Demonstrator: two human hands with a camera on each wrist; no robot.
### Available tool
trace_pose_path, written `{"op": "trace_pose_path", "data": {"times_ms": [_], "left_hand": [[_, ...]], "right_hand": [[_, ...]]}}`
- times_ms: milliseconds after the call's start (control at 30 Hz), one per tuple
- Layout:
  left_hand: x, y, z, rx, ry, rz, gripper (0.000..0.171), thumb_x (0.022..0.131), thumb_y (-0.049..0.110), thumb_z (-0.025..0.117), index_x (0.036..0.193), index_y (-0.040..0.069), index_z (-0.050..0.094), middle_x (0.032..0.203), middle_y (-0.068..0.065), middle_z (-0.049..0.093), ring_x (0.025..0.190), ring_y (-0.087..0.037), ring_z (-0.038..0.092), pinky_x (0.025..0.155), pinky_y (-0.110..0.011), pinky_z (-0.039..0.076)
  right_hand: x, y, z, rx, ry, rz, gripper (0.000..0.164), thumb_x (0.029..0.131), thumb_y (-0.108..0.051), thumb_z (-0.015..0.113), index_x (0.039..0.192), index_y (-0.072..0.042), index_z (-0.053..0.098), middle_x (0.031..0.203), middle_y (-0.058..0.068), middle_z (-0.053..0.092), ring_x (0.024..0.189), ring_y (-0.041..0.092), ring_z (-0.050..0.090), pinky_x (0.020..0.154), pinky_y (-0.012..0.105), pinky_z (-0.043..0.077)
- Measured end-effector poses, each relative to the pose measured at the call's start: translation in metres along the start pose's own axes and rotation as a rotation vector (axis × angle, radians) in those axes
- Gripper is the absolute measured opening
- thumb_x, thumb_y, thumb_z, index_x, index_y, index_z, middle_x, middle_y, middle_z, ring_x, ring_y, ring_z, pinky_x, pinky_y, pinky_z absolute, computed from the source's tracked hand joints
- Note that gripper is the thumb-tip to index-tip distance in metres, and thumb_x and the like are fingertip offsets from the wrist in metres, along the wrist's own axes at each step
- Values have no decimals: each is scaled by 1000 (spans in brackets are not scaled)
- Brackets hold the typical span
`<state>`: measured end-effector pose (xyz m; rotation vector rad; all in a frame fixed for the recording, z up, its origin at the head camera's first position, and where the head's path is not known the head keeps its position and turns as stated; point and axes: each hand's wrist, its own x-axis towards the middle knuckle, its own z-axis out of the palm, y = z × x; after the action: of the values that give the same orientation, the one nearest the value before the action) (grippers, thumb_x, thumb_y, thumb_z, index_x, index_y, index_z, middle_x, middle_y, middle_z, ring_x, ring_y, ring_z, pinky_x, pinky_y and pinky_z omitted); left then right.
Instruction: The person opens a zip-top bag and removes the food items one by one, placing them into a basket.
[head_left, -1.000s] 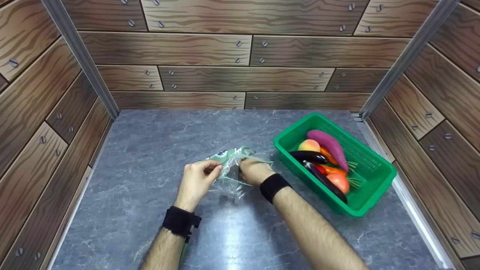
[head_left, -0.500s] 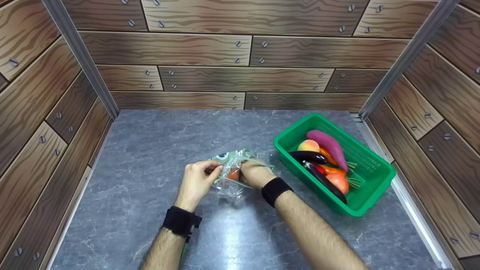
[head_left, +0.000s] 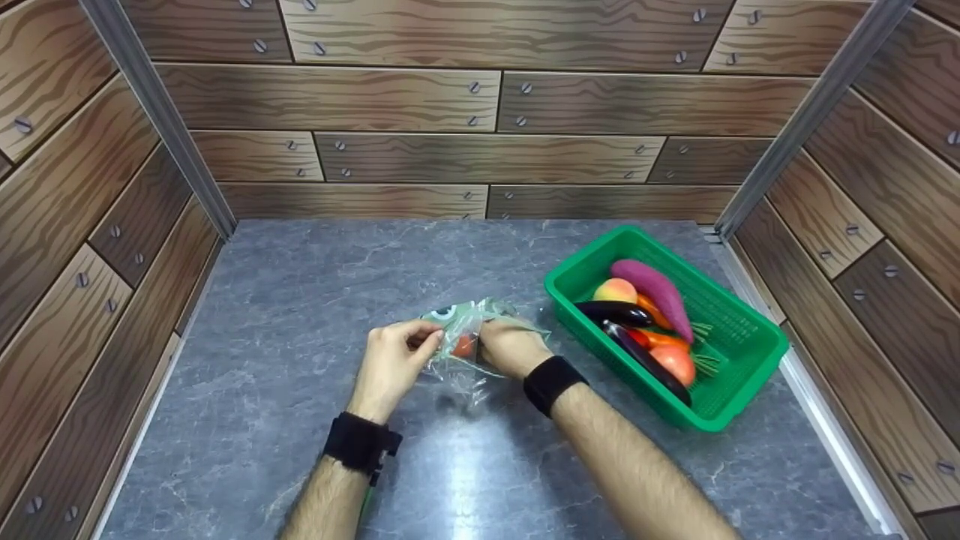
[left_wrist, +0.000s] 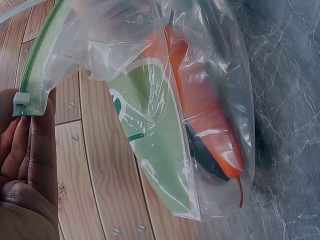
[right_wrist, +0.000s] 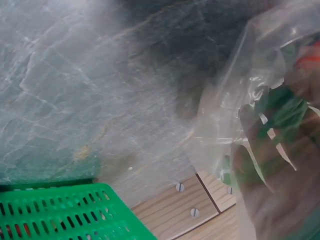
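Note:
My left hand (head_left: 391,364) pinches the green zip edge of a clear and green zip bag (left_wrist: 150,125). In the left wrist view, the white slider (left_wrist: 21,99) sits right at its fingertips. Inside the bag is an orange carrot (left_wrist: 207,117), thin root pointing down, with a dark shape behind it. My right hand (head_left: 514,348) reaches through the bag's mouth, its fingers curled at the carrot's leafy end. In the right wrist view, green leaves (right_wrist: 287,112) show between those fingers, seen through plastic. The carrot's upper part is mostly hidden by folds and the hand.
A green plastic basket (head_left: 739,371) stands right of the hands. In it lie a purple sweet potato (head_left: 660,292), two eggplants (head_left: 615,313), carrots (head_left: 664,341) and round reddish fruits (head_left: 673,364). Wood-patterned walls (head_left: 405,157) enclose the grey marbled table (head_left: 300,292) at the back and sides.
An orange patch of the carrot has come into sight through the bag beside my right hand. That hand has shifted slightly toward me; my left hand stays put.

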<state>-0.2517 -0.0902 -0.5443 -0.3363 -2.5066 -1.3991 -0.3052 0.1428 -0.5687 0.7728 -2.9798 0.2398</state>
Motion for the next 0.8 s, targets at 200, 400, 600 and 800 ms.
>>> {"op": "trace_pose_path", "data": {"times_ms": [200,400,600,800], "left_hand": [[1,0,-1,-13,10,5,10,108,13,86,114,9,92,98,-5,91,85,-16,84,78,-31,72],[1,1,-1,-22,20,12,11,108,12,86,116,8,92,99,-7,91,85,-18,85,77,-30,72],[1,2,-1,-25,16,-3,11,107,12,86,117,9,92,100,-7,91,85,-18,85,77,-29,72],[1,3,-1,-14,10,-8,12,107,13,86,118,9,91,101,-8,91,85,-17,84,78,-29,72]], "right_hand": [[-8,-8,-9,-13,56,-2,12,106,-6,76,96,-5,69,85,13,77,70,37,78,56,57,69],[-16,-18,-22,-151,119,-49,12,104,-12,83,97,-6,75,92,10,79,72,34,80,58,51,70],[-22,-19,-37,-134,124,-77,13,103,-13,88,101,-6,77,95,13,83,81,38,81,66,54,72],[-30,-16,-48,-138,188,-128,12,101,-17,90,105,-9,82,104,11,85,91,35,81,76,50,73]]}}
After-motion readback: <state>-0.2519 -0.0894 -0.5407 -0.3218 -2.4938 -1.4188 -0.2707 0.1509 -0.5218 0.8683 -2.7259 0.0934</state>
